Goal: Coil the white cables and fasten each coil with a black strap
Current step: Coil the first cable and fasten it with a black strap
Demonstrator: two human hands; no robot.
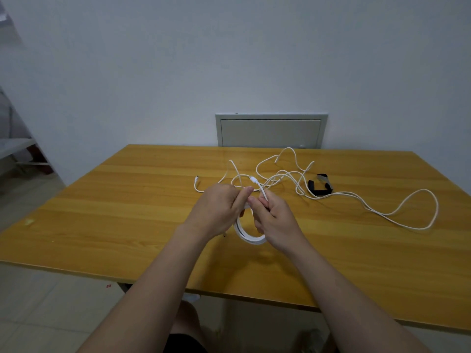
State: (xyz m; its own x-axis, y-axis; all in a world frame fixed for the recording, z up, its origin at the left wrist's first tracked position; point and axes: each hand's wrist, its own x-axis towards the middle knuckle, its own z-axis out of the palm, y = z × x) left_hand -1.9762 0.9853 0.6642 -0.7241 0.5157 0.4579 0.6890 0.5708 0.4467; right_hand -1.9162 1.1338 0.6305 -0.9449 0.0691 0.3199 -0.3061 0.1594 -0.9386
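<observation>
A white cable coil (248, 235) hangs between my hands above the middle of the wooden table (114, 212). My left hand (219, 207) grips the top of the coil with curled fingers. My right hand (272, 217) pinches the cable's free end, whose white plug (253, 180) sticks up past my fingers. Loose white cables (356, 200) lie tangled behind my hands and loop off to the right. A black strap (319, 186) lies curled among them at the back right.
One cable end with a small plug (196, 178) lies behind my left hand. A grey wall panel (271, 131) sits behind the table's far edge. A white frame (17, 149) stands at the far left. Tiled floor shows beyond the table's left and near edges.
</observation>
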